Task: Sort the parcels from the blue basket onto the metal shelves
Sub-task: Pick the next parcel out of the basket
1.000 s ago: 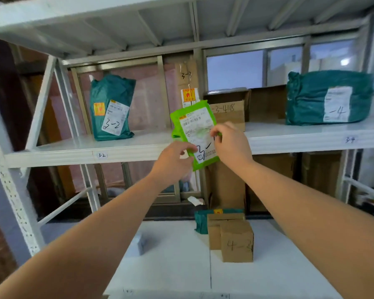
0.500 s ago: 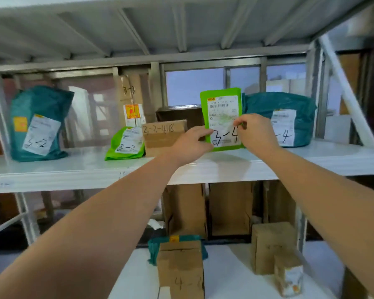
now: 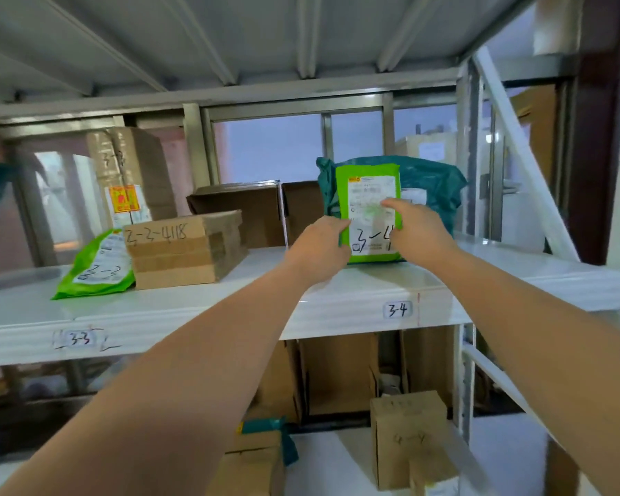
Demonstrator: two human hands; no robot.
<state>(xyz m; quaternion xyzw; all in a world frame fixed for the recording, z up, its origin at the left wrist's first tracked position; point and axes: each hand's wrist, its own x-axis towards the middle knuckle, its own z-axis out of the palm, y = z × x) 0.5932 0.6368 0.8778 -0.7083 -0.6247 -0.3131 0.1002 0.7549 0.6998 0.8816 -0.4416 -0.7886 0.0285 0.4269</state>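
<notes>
Holding the green parcel (image 3: pixel 370 213) upright on the white metal shelf (image 3: pixel 355 291), I have a hand on each side of it; my left hand (image 3: pixel 321 248) pinches its lower left edge, fingers curled onto the rim, and my right hand (image 3: pixel 417 229) is closed on its right edge, with the fingertips (image 3: pixel 391 204) laid across the printed label; the parcel sits between the two hands, a little above and beyond them; its long axis runs vertically, bottom edge down on the shelf, label face turned toward me with "3-4" handwritten low on it; directly behind and touching it lies a teal bag (image 3: pixel 434 187); on the shelf's near lip, below the parcel and slightly right, is the tag reading 3-4 (image 3: pixel 397 310); farther left on the same shelf a cardboard box marked 3-3-4118 (image 3: pixel 187 252) lies flat, with another green parcel marked 3-3 (image 3: pixel 95 266) leaning against its left side, above a lip tag reading 3-3 (image 3: pixel 79 339); on the lower shelf, near right, stands a brown box (image 3: pixel 408 434).
</notes>
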